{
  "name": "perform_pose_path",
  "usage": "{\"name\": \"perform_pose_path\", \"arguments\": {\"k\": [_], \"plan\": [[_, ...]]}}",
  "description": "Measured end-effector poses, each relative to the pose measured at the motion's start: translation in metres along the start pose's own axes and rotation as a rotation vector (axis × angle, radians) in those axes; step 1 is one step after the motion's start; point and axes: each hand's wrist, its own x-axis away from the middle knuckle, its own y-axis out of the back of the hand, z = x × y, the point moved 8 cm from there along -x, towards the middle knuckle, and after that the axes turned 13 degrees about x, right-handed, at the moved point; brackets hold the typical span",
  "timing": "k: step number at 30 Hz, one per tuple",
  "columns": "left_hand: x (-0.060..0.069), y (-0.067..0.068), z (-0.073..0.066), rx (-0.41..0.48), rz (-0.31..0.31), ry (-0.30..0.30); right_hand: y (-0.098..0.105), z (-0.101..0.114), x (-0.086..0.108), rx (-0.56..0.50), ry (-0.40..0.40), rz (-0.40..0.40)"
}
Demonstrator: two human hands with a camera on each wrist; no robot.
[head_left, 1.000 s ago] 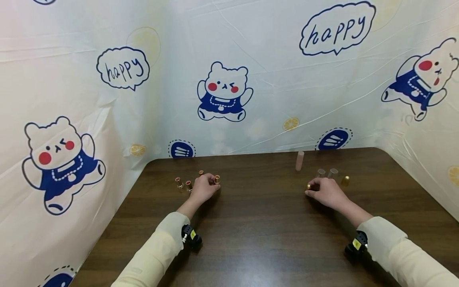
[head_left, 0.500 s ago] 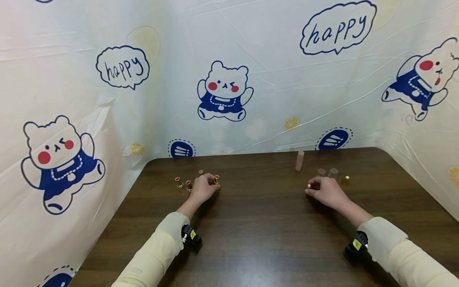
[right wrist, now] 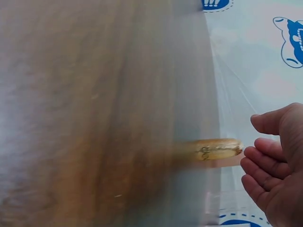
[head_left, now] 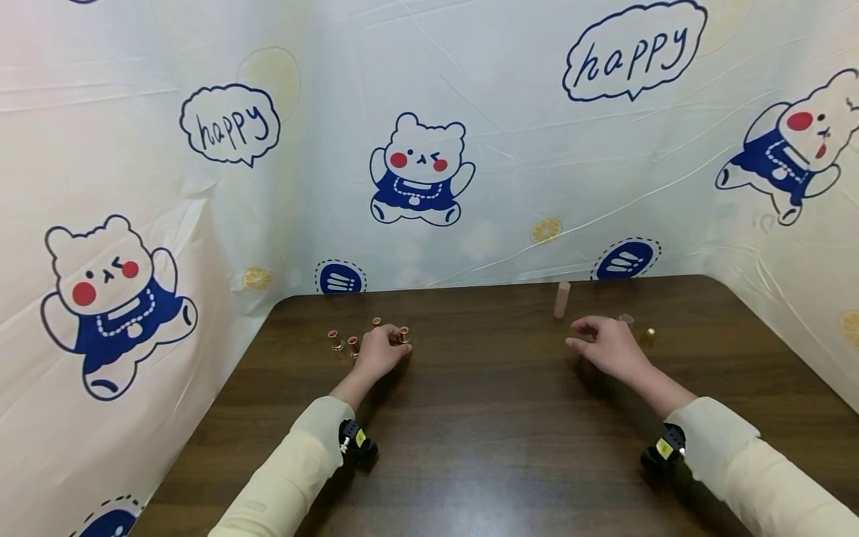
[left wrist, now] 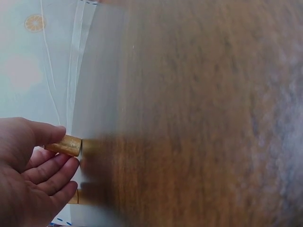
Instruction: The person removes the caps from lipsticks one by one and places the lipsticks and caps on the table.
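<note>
At the left of the table, my left hand pinches a small gold lipstick tube between thumb and fingers. The same gold tube stands upright in the left wrist view. Several similar tubes stand beside that hand, among them one tube to its left and another behind. On the right side, my right hand is open, fingers loosely curved and holding nothing. In the right wrist view, an upright gold tube with dark markings stands just off its fingertips; the hand hides it in the head view.
A pinkish cylinder stands near the back edge. Behind the right hand, a clear cap shows partly, and a gold piece stands to its right. A printed curtain surrounds the brown table.
My right hand has let go of the gold tube and risen slightly, its fingers opening. It now covers most of the clear caps. The left hand keeps its pinch almost unmoved.
</note>
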Motion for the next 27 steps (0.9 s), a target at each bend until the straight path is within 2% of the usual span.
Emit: {"name": "perform_pose_path", "arguments": {"k": [11,18,27], "plan": [[0.001,0.002,-0.001,-0.022,0.0,0.009,0.021,0.008,-0.023,-0.053,-0.051,-0.053],[0.0,0.003,0.0,-0.022,0.0,0.027,0.024,0.006,-0.033,-0.119,-0.138,-0.021],[-0.001,0.003,0.003,-0.022,0.001,0.02,0.025,0.007,-0.046,-0.162,-0.195,-0.025]]}}
